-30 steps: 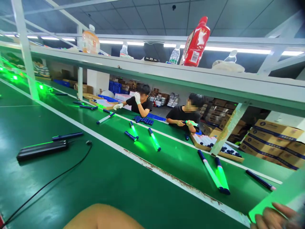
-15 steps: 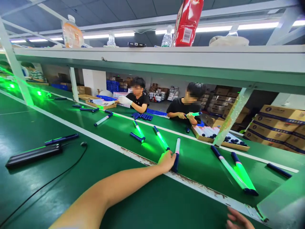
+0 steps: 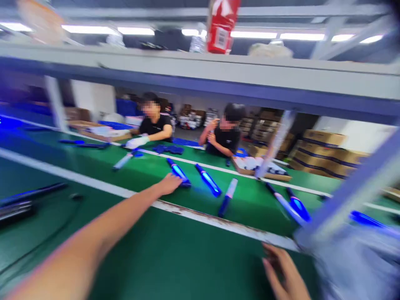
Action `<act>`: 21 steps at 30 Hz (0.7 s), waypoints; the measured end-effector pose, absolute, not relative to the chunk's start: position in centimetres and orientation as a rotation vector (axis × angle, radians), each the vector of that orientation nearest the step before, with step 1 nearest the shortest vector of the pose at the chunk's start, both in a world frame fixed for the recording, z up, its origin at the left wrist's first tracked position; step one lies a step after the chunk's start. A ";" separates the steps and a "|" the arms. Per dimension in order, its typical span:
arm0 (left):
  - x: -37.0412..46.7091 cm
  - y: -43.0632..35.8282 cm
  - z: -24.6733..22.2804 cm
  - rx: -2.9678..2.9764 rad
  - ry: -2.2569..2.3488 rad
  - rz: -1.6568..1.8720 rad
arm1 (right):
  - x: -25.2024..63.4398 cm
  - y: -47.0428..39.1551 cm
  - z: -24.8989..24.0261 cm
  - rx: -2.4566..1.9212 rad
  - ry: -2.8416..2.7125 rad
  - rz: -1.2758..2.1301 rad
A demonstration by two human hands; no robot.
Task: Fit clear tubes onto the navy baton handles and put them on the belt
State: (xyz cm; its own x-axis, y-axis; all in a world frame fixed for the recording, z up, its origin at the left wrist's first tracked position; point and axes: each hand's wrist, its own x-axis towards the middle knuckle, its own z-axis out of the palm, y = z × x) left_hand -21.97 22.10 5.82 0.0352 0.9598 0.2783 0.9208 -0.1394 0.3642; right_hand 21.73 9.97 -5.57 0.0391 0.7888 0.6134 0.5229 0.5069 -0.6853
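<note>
My left hand [image 3: 170, 184] reaches across to the green surface, its fingers curled over the near side of a light stick whose dark end shows beyond them; blur hides the exact grip. Right beside it lies a blue-glowing light stick [image 3: 178, 170]. Farther right are another glowing light stick [image 3: 208, 180] and an unlit one [image 3: 228, 197] with a clear tube and dark blue handle. Low at the right, my right hand [image 3: 286, 273] hovers over the near bench, thumb and fingers apart, holding nothing.
A white rail [image 3: 206, 216] separates the near bench from the green strip. A slanted post [image 3: 346, 189] stands at right, and a shelf [image 3: 200, 62] runs overhead. Across the strip sit two co-workers, one with a gloved hand [image 3: 137, 142] near a light stick [image 3: 123, 161]. A cardboard tray [image 3: 242, 168] holds parts.
My left hand has let go of the unlit light stick and moved left to the pair of sticks. My right hand has come further into view. The glow went from green to blue.
</note>
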 end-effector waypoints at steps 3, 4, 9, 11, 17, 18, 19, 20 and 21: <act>-18.8 20.8 5.6 2.328 1.752 0.700 | 22.1 6.2 2.4 -0.999 -1.854 -0.074; -18.0 20.8 5.1 2.356 1.690 0.690 | 23.2 6.0 4.9 -1.005 -1.847 -0.185; -13.2 18.9 1.6 1.927 1.473 0.813 | 36.7 7.1 12.3 -1.983 -1.533 -0.391; -10.4 15.9 0.6 1.640 1.334 0.881 | 42.3 7.7 12.1 -2.273 -1.462 -0.312; -1.5 8.8 0.3 1.131 0.986 0.809 | 49.4 9.3 6.9 -2.572 -1.471 0.009; -0.4 8.2 0.4 1.052 0.944 0.808 | 49.8 9.4 6.0 -2.574 -1.489 0.034; 0.5 7.8 0.4 0.984 0.896 0.815 | 50.1 9.4 5.4 -2.567 -1.510 0.055; 1.2 7.5 0.3 0.927 0.843 0.830 | 50.4 9.5 4.9 -2.553 -1.533 0.075; 1.7 7.3 0.2 0.887 0.790 0.848 | 50.7 9.6 4.5 -2.534 -1.556 0.098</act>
